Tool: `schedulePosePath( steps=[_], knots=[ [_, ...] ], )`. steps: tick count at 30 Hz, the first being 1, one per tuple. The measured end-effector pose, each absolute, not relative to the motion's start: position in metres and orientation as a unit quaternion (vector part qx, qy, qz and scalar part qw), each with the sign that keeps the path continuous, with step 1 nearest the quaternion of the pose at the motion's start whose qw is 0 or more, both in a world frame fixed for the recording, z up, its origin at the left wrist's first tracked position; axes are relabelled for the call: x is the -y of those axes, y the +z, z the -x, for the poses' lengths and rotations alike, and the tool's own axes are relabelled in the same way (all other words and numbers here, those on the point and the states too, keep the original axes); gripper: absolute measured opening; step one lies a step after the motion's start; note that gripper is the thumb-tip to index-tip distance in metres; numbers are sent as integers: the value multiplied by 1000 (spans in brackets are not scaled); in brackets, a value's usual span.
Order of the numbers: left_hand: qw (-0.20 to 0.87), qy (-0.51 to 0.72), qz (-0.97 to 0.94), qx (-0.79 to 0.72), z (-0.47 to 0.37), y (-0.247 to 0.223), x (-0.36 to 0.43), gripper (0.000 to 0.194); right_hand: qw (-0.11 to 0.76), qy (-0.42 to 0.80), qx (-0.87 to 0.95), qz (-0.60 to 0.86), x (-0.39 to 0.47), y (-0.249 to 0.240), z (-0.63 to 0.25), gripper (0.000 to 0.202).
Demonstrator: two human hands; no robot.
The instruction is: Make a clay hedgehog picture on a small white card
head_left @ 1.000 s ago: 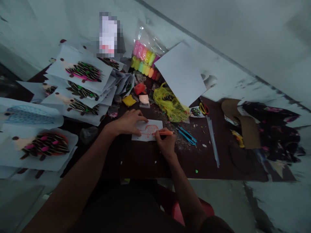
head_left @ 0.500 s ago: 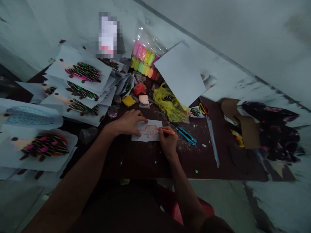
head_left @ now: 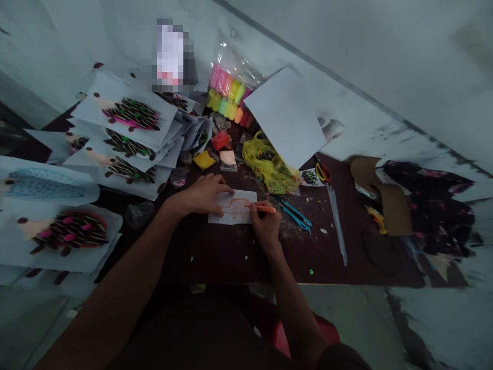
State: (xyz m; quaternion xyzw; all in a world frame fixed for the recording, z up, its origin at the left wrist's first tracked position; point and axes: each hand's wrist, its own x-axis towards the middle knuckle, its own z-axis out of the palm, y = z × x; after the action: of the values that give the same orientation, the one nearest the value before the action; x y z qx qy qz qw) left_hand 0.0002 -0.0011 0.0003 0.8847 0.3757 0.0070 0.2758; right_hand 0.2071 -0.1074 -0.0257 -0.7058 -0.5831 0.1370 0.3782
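Note:
A small white sheet of paper (head_left: 219, 218) lies on the dark table, bearing an orange outline of a hedgehog-like animal with short strokes in its body. My left hand (head_left: 204, 194) rests on the sheet's left part, thumb and fingers spread apart. Pinched in my right hand (head_left: 266, 226) is an orange marker (head_left: 265, 208), its tip at the right end of the drawn body. Just right of that hand lie a blue utility knife (head_left: 296, 216) and a yellow plastic bag (head_left: 265, 164) farther back.
Stacked sheets with seed-covered hedgehogs (head_left: 131, 113) fill the left side. Clay packets, yellow (head_left: 204, 160) and red (head_left: 221, 141), sit behind the paper. A bag of colored clay (head_left: 231, 95), large white sheet (head_left: 287, 115), scissors (head_left: 322, 172), clear sticks (head_left: 337, 226) and cardboard (head_left: 395, 210) stand around.
The marker tip has shifted very slightly at the right end of the drawing. My left hand stays in place on the paper.

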Motion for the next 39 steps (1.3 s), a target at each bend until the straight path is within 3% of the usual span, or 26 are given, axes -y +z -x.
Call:
schedulePosePath(
  steps=[39],
  knots=[
    [287, 8, -883, -371, 1, 0, 0, 65, 408, 122, 558, 712, 109, -24, -206, 28]
  ],
)
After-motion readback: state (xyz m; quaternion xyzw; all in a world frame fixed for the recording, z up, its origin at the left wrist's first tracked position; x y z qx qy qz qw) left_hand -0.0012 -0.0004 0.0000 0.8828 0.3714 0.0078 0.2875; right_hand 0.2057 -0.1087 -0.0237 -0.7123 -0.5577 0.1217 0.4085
